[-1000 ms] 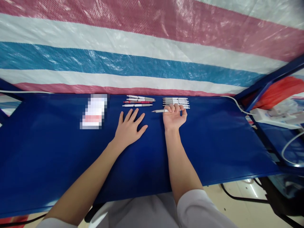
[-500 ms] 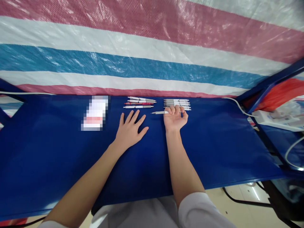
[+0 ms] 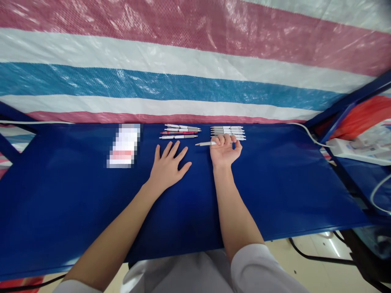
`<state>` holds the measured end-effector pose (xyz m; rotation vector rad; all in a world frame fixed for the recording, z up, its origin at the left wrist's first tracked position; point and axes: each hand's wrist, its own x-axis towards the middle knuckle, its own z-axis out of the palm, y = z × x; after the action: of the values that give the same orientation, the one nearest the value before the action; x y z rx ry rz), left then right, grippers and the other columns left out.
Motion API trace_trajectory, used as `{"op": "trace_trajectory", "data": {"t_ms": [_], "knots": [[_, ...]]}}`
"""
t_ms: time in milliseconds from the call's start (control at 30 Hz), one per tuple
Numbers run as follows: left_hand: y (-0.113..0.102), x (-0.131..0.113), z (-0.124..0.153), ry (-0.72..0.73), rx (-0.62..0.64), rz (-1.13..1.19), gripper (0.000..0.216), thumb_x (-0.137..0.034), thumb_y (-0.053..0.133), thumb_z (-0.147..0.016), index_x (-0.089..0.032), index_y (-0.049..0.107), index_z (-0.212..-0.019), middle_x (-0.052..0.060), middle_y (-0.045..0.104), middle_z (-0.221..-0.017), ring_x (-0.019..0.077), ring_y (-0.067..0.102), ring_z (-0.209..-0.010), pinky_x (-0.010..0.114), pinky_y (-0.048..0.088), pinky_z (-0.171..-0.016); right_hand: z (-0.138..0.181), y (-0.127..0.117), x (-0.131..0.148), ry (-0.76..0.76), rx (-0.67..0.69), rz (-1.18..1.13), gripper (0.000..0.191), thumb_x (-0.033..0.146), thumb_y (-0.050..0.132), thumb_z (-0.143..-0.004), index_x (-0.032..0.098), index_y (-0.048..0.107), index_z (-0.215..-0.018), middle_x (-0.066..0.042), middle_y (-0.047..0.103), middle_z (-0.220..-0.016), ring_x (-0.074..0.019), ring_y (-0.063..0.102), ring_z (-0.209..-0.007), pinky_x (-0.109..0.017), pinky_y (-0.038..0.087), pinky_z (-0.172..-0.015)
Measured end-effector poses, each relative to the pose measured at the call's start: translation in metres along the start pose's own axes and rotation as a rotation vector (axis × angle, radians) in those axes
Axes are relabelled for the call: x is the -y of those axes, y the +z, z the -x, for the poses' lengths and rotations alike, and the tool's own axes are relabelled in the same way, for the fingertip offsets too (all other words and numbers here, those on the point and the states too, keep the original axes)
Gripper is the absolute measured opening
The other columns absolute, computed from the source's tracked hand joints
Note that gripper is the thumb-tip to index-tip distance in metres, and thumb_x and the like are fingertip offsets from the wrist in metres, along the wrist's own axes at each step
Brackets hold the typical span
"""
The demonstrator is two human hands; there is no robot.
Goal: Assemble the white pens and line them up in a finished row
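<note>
My left hand (image 3: 167,166) lies flat, palm down with fingers spread, on the blue tabletop (image 3: 183,219). Just beyond its fingertips is a loose group of pens: several white ones (image 3: 179,137) and a red pen (image 3: 179,132). My right hand (image 3: 225,150) rests palm up with its fingers curled over a white pen (image 3: 205,143). The pen's tip points left, and its other end is hidden by the fingers. Behind the right hand, several white pens (image 3: 226,127) lie side by side in a neat row, partly covered by the fingertips.
A blurred-out white rectangle (image 3: 124,144) lies left of the pens. A striped plastic sheet (image 3: 189,61) hangs along the table's back edge. At the right are a white power strip (image 3: 360,152), a white cable (image 3: 308,136) and a red bag (image 3: 363,122) beside the blue frame.
Both hands and the pens keep their places on the table. Only the camera view has tilted and shifted slightly.
</note>
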<state>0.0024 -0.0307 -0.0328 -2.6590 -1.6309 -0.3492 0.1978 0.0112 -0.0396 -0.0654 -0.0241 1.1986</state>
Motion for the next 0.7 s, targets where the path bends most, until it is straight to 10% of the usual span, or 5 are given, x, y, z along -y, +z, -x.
{"op": "trace_trajectory", "data": {"t_ms": [700], "knots": [[0.0005,0.0010,-0.0006,0.001,0.002,0.032,0.055,-0.050,0.044,-0.096,-0.023,0.052,-0.143,0.013,0.041,-0.154,0.0375,0.034,-0.143,0.065,0.015,-0.116,-0.0010,0.0024,-0.0002,-0.006,-0.014,0.006,0.013,0.026,0.044,-0.078,0.024,0.035,-0.069,0.008,0.025,-0.057,-0.0113,0.029,-0.049,-0.026,0.033,-0.050]]}}
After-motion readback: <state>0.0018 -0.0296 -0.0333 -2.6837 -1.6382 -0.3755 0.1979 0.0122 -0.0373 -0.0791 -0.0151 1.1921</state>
